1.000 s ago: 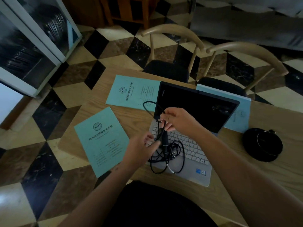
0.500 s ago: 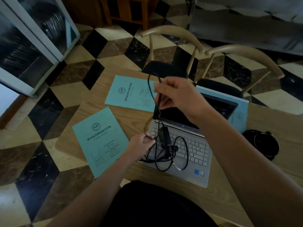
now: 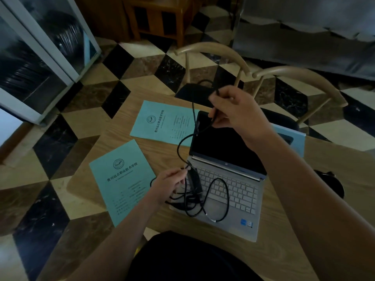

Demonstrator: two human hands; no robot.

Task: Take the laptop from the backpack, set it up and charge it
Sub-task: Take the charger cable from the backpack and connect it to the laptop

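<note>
A silver laptop (image 3: 239, 191) lies open on the wooden table (image 3: 284, 246), its screen dark. The black charger brick (image 3: 195, 182) and loops of its cable (image 3: 215, 199) lie on the keyboard's left side. My right hand (image 3: 237, 110) is raised above the screen and pinches the cable, which hangs down from it in a curve. My left hand (image 3: 169, 184) is at the laptop's left edge and pinches the cable beside the brick. No backpack is in view.
Two teal booklets (image 3: 123, 179) (image 3: 164, 122) lie on the table left of the laptop, and a third (image 3: 294, 138) is behind the screen. A black round object (image 3: 332, 183) sits at the right. Two wooden chairs (image 3: 213, 57) stand beyond the table.
My right hand has risen from the keyboard to above the screen, drawing the cable up and out of the bundle. My left hand has stayed at the brick.
</note>
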